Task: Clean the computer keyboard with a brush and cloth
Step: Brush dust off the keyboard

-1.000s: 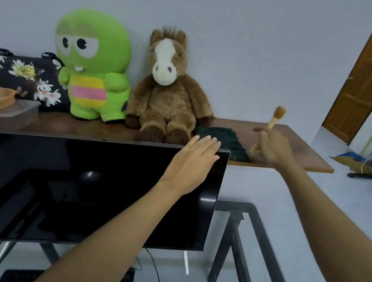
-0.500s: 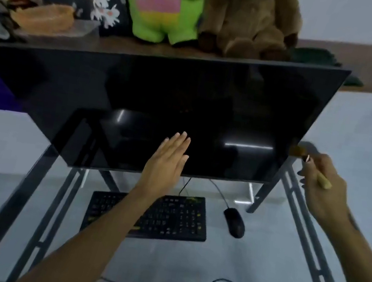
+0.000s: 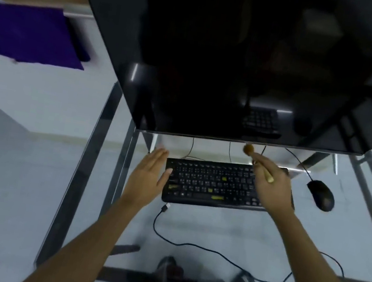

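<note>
A black keyboard (image 3: pixel 212 184) lies on the glass desk below the monitor. My right hand (image 3: pixel 272 188) hovers over its right end and grips a small brush (image 3: pixel 259 162) with a wooden handle; the brown bristle tip points up toward the monitor's lower edge. My left hand (image 3: pixel 147 178) is flat with fingers together and thumb apart, at the keyboard's left end, holding nothing. No cloth is in view.
A large dark monitor (image 3: pixel 218 55) overhangs the back of the glass desk (image 3: pixel 214 230). A black mouse (image 3: pixel 321 195) sits right of the keyboard. A loose USB cable (image 3: pixel 188 244) snakes across the glass in front. A purple cloth-like object (image 3: pixel 26 32) is at far left.
The view tilted down from the shelf to the desk. Both hands came down from the monitor's level to the keyboard, the right one carrying the brush.
</note>
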